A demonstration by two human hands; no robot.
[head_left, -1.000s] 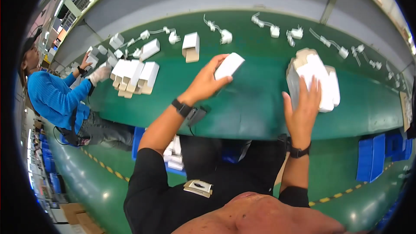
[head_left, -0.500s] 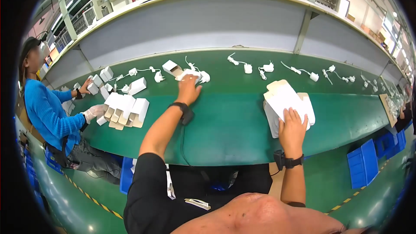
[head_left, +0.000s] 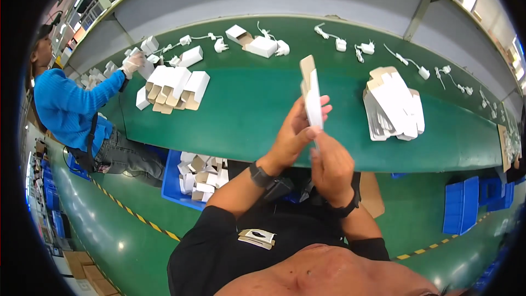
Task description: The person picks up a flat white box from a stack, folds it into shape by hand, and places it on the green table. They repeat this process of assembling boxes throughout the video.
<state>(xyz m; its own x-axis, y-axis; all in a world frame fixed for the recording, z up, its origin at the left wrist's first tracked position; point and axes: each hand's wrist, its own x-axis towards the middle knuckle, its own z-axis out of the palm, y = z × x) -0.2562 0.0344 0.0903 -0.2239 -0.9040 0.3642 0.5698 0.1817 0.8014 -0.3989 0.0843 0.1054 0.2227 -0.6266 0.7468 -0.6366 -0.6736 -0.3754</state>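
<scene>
A folded-flat white carton (head_left: 313, 96) with brown inner flaps stands nearly on edge in front of me, above the green table. My left hand (head_left: 293, 134) wraps it from the left, with its fingertips showing past the far side. Low on the carton, my right hand (head_left: 334, 164) pinches the near end; part of its grip is hidden. To the right lies a stack of flat cartons (head_left: 392, 107), apart from both hands. Beyond my hands, a white box (head_left: 262, 46) rests beside a white plug adapter with cable (head_left: 282, 48).
More adapters (head_left: 341, 45) line the far side of the green table (head_left: 246, 120). At left are open white boxes (head_left: 178, 83) and a co-worker in a blue sweater (head_left: 76, 96), whose gloved hand touches boxes. A blue bin (head_left: 172, 186) of small boxes stands below the front edge.
My left hand has come back from the white box at the far side. My right hand has left the stack, and both now hold a flat carton. The view has shifted.
</scene>
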